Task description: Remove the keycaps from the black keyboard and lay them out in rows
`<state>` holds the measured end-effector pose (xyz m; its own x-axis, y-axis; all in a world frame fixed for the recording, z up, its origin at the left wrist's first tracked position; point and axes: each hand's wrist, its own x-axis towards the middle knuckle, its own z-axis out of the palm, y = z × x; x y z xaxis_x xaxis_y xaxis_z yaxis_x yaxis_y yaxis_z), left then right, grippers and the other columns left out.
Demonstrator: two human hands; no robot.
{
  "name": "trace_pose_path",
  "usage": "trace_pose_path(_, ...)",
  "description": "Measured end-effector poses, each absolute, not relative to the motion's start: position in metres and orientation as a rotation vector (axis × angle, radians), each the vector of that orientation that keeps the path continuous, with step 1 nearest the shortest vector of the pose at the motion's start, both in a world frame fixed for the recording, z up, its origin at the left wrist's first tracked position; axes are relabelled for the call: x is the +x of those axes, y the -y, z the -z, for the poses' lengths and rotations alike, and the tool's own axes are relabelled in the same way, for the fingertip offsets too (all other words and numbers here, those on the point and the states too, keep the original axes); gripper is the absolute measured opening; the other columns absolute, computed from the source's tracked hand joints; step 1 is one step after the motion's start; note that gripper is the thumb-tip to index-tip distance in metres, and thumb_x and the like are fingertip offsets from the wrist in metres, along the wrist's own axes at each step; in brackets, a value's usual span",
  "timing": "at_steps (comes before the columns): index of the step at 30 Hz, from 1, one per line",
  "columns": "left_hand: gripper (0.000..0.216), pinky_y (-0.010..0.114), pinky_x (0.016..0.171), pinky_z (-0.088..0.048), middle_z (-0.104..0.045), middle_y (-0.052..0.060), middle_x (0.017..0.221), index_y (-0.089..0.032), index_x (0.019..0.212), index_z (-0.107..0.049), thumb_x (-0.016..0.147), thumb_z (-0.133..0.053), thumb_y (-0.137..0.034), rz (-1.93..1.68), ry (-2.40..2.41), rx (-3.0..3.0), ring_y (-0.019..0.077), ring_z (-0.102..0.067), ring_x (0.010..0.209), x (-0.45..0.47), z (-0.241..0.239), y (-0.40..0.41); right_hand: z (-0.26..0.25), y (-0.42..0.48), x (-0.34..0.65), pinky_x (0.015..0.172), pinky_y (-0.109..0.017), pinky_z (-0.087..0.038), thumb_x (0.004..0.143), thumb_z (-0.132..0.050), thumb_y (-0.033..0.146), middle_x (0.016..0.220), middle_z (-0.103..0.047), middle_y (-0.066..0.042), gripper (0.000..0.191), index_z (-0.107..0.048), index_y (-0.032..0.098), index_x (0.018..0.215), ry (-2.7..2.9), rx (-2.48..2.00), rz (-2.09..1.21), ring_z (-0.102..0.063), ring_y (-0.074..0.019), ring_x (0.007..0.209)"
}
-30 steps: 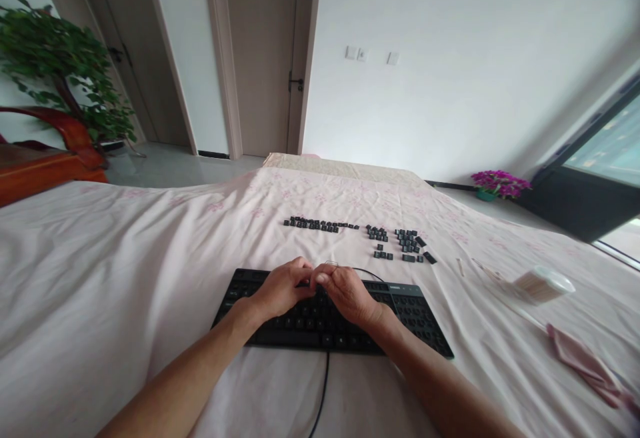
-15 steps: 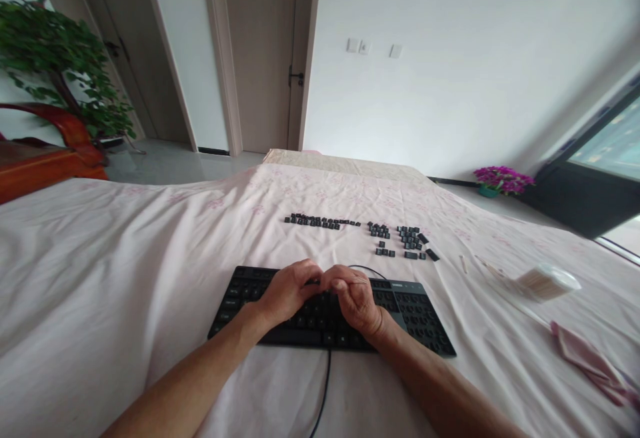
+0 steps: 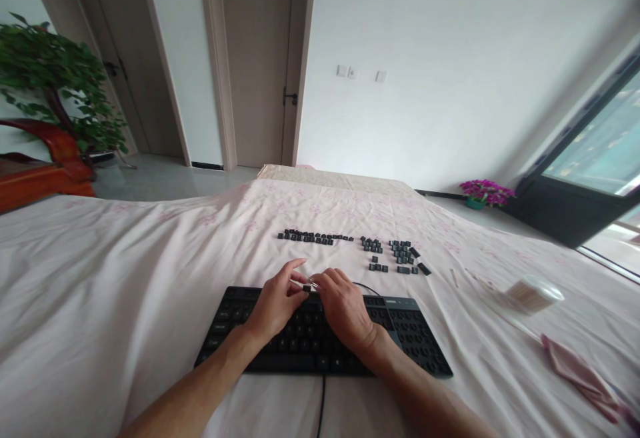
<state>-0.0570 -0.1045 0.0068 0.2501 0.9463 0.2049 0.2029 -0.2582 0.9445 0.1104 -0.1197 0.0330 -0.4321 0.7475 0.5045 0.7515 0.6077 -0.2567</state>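
A black keyboard (image 3: 295, 361) lies in front of me, its right-hand section bare of caps. Above its top edge, a small black keycap (image 3: 307, 288) sits between my two hands. My left hand (image 3: 274, 306) has thumb and forefinger at the keycap, apparently pinching it, with the other fingers spread. My right hand (image 3: 345, 305) is closed around a thin metal wire tool (image 3: 313, 283), probably a keycap puller, whose tip is at the keycap. Beyond the keyboard, loose keycaps lie in rows (image 3: 307, 238) and in groups (image 3: 401, 251) to the right.
A pink patterned cloth (image 3: 160, 278) with folds covers the surface. To the right are a clear pack of cotton swabs (image 3: 534, 295), a loose swab (image 3: 455, 278) and a pink cloth piece (image 3: 580, 375). The keyboard cable (image 3: 323, 401) runs toward me.
My hands, earlier together over the upper keys, have come slightly apart, and the keycap and wire tool now show between them. The view has tilted up a little.
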Motion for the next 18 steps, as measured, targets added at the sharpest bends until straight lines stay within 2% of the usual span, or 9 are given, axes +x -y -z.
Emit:
trace_pose_path(6,0.071,0.027,0.074,-0.052,-0.058,0.005,0.109,-0.028,0.139,-0.029,0.076,-0.058,-0.012,-1.100,-1.045,1.618,0.0091,-0.064,0.071,-0.056,-0.007,0.106,-0.026,0.109,0.110,0.070,-0.026,-0.042,0.086,-0.057,0.027,0.081,-0.066,-0.002,0.008,-0.064,0.022,0.085,2.211,-1.334,-0.238,-0.060,-0.0179,0.078)
trace_pose_path(10,0.074,0.028,0.079,-0.053,-0.057,0.006,0.117,-0.028,0.136,-0.037,0.069,-0.059,-0.004,-1.044,-1.077,1.652,0.0122,-0.064,0.082,-0.054,-0.007,0.106,-0.036,0.078,0.130,0.068,-0.024,-0.040,0.084,-0.056,0.029,0.081,-0.069,-0.001,0.012,-0.067,0.024,0.083,2.122,-1.435,-0.346,-0.062,-0.0174,0.077)
trace_pose_path(15,0.058,0.028,0.079,-0.052,-0.061,0.006,0.110,-0.022,0.125,-0.050,0.069,-0.055,-0.006,-0.978,-1.117,1.745,0.0140,-0.063,0.084,-0.053,-0.008,0.105,-0.044,0.008,0.166,0.065,-0.025,-0.037,0.084,-0.052,0.030,0.088,-0.071,-0.002,0.019,-0.069,0.026,0.090,1.918,-1.946,-0.159,-0.062,-0.0196,0.085)
trace_pose_path(18,0.056,0.028,0.078,-0.052,-0.062,0.006,0.109,-0.021,0.122,-0.052,0.069,-0.054,-0.005,-0.948,-1.128,1.774,0.0141,-0.063,0.084,-0.054,-0.010,0.105,-0.036,-0.020,0.174,0.063,-0.026,-0.036,0.082,-0.054,0.029,0.089,-0.070,-0.004,0.019,-0.070,0.026,0.090,1.901,-2.041,-0.155,-0.062,-0.0217,0.086)
